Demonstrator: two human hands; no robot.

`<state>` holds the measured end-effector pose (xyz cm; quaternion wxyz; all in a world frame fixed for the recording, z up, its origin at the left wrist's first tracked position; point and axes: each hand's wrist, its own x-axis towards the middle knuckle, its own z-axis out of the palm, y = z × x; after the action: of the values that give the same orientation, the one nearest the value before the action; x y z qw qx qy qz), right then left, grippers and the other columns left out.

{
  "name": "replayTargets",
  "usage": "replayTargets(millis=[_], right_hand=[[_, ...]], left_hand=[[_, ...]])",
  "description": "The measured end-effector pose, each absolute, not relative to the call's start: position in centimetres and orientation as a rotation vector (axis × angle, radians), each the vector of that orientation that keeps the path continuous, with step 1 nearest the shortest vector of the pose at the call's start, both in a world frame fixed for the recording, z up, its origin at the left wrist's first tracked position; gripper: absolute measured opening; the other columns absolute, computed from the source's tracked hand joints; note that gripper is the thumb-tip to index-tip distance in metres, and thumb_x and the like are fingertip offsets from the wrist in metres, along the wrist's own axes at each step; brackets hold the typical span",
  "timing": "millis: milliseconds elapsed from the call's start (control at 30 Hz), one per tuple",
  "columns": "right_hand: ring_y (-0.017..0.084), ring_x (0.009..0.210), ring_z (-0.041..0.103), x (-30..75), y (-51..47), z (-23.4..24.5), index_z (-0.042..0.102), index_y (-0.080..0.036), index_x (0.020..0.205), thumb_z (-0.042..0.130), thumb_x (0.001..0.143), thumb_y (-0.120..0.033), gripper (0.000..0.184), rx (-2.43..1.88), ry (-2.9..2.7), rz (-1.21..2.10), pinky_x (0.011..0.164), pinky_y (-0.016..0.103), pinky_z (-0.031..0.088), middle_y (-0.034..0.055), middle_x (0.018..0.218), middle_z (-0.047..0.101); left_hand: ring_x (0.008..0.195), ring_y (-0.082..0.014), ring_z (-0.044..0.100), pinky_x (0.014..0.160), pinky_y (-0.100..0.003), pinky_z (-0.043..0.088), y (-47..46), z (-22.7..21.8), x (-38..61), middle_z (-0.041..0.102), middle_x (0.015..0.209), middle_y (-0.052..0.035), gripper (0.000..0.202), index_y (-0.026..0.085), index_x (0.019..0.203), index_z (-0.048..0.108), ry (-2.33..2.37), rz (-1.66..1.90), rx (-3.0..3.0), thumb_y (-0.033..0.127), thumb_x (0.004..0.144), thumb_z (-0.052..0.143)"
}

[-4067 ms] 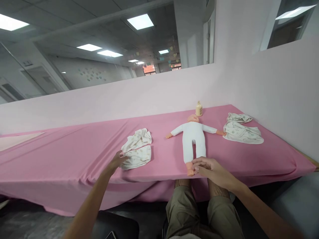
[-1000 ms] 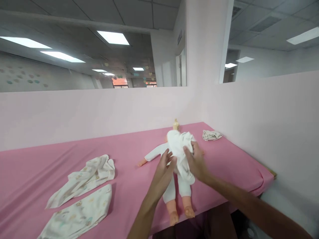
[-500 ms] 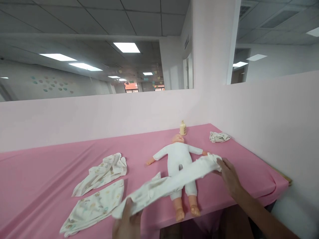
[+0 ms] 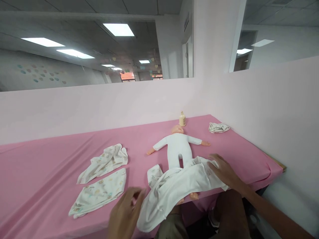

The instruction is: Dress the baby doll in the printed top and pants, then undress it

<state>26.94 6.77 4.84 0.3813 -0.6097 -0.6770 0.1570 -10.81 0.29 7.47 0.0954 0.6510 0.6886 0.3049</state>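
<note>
A white baby garment (image 4: pixel 171 189) with a small printed pattern on its inner side lies across the lower legs of a baby doll (image 4: pixel 178 147), its near edge drooping over the table edge. The doll rests on its back in a white bodysuit, arms spread, feet mostly hidden by the cloth. My left hand (image 4: pixel 126 212) is just left of the garment, fingers loosely bent and apart, nothing visible in them. On the garment's right end lies my right hand (image 4: pixel 224 171), fingers apart against the cloth.
Two printed baby garments, one crumpled (image 4: pixel 106 162) and one flatter (image 4: pixel 101 192), lie to the left on the pink sheet (image 4: pixel 50 169). A pale yellow bottle (image 4: pixel 182 119) stands behind the doll's head. A folded printed cloth (image 4: pixel 218 127) lies at the back right by the wall.
The garment, earlier stretched between both hands above the doll, has come down over its legs and spread wider. My left hand has let go; my right hand's grip has loosened.
</note>
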Motion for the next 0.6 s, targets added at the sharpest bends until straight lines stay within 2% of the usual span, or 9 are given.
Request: replayTargets(millis=[67, 133, 267, 367, 433, 500, 600], right_hand=[[0.028, 0.117, 0.056, 25.4, 8.9, 6.5, 0.063, -0.018, 0.112, 0.044, 0.088, -0.04, 0.038, -1.546, -1.806, 0.434, 0.103, 0.045, 0.04, 0.0119, 0.12, 0.064], [0.027, 0.11, 0.06, 24.5, 11.0, 7.7, 0.066, -0.017, 0.108, 0.044, 0.088, -0.036, 0.036, -1.477, -1.898, 0.61, 0.098, 0.043, 0.044, 0.0118, 0.113, 0.068], [0.03, 0.095, 0.066, 24.5, 14.4, 8.1, 0.071, -0.017, 0.098, 0.062, 0.075, -0.039, 0.032, -1.44, -1.957, 0.961, 0.082, 0.038, 0.051, 0.0128, 0.1, 0.071], [0.03, 0.087, 0.066, 25.1, 15.5, 7.6, 0.071, -0.016, 0.094, 0.072, 0.065, -0.042, 0.039, -1.44, -2.007, 1.047, 0.074, 0.038, 0.051, 0.0127, 0.092, 0.071], [0.026, 0.075, 0.064, 25.2, 15.4, 7.5, 0.07, -0.018, 0.084, 0.073, 0.064, -0.041, 0.031, -1.427, -2.135, 1.058, 0.068, 0.036, 0.049, 0.0094, 0.08, 0.068], [0.021, 0.061, 0.057, 25.2, 14.7, 7.7, 0.065, -0.02, 0.067, 0.07, 0.067, -0.035, 0.016, -1.441, -2.309, 0.992, 0.06, 0.034, 0.045, 0.0062, 0.067, 0.063], [0.017, 0.057, 0.05, 24.9, 13.5, 8.6, 0.052, -0.021, 0.056, 0.061, 0.073, -0.025, 0.02, -1.482, -2.539, 0.568, 0.058, 0.032, 0.042, 0.0036, 0.062, 0.057]], left_hand=[[0.093, -0.0223, 0.062, 0.08, -0.033, 0.049, 3.2, 9.1, -8.2, 0.066, 0.103, -0.0066, 0.039, 0.023, 0.102, 0.06, 1.851, 0.871, 2.09, 0.053, 0.089, 0.041], [0.105, -0.0245, 0.058, 0.091, -0.036, 0.045, 5.9, 9.9, -5.9, 0.065, 0.106, -0.0079, 0.034, 0.021, 0.103, 0.06, 1.666, 0.654, 2.228, 0.046, 0.09, 0.04], [0.097, -0.0263, 0.058, 0.082, -0.038, 0.043, 9.3, 9.2, -4.2, 0.066, 0.102, -0.0068, 0.029, 0.021, 0.101, 0.058, 1.474, 0.289, 2.325, 0.041, 0.089, 0.041], [0.094, -0.0257, 0.057, 0.08, -0.038, 0.042, 9.9, 8.0, -4.7, 0.065, 0.1, -0.0069, 0.028, 0.02, 0.098, 0.055, 1.446, 0.241, 2.33, 0.04, 0.091, 0.037], [0.088, -0.0239, 0.055, 0.078, -0.038, 0.041, 10.0, 7.7, -5.2, 0.063, 0.094, -0.0064, 0.027, 0.02, 0.089, 0.053, 1.444, 0.261, 2.335, 0.038, 0.092, 0.034], [0.086, -0.0224, 0.053, 0.078, -0.037, 0.041, 9.9, 7.8, -5.8, 0.06, 0.091, -0.0062, 0.026, 0.019, 0.083, 0.05, 1.459, 0.355, 2.354, 0.037, 0.092, 0.033], [0.084, -0.0201, 0.052, 0.076, -0.034, 0.042, 9.5, 9.0, -6.9, 0.058, 0.09, -0.0046, 0.024, 0.02, 0.083, 0.048, 1.435, 0.529, 2.292, 0.038, 0.092, 0.035]])
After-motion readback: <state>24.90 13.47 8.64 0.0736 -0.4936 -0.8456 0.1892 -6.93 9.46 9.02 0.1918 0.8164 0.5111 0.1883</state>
